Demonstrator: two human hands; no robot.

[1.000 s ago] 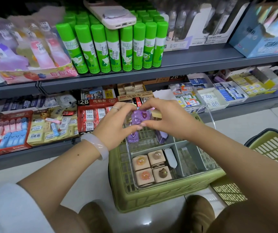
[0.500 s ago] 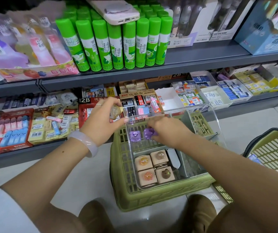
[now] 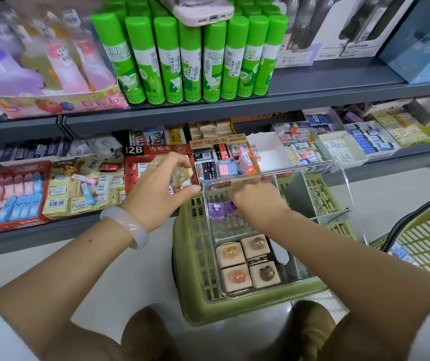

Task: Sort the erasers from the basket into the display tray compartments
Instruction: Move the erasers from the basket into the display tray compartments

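Note:
A clear display tray (image 3: 349, 204) with grey dividers rests on top of a green basket (image 3: 195, 303). Its near-left compartment holds several beige erasers (image 3: 245, 261) with round toppers. In the far-left compartment stands one purple eraser (image 3: 216, 210), and my right hand (image 3: 255, 204) presses a second purple eraser (image 3: 231, 207) down beside it. My left hand (image 3: 162, 188) hovers left of the tray, over the shelf edge, pinching a crumpled clear wrapper (image 3: 181, 175).
A second green basket (image 3: 427, 235) stands on the floor at the right. The lower shelf (image 3: 52, 230) behind carries eraser boxes; the upper shelf holds green glue sticks (image 3: 182, 61) with a phone (image 3: 201, 9) lying on them. My shoes (image 3: 310, 332) flank the basket.
Both hands held a purple eraser above the tray. The right hand then lowered it into the far-left compartment, while the left hand drew away leftward with the clear wrapper.

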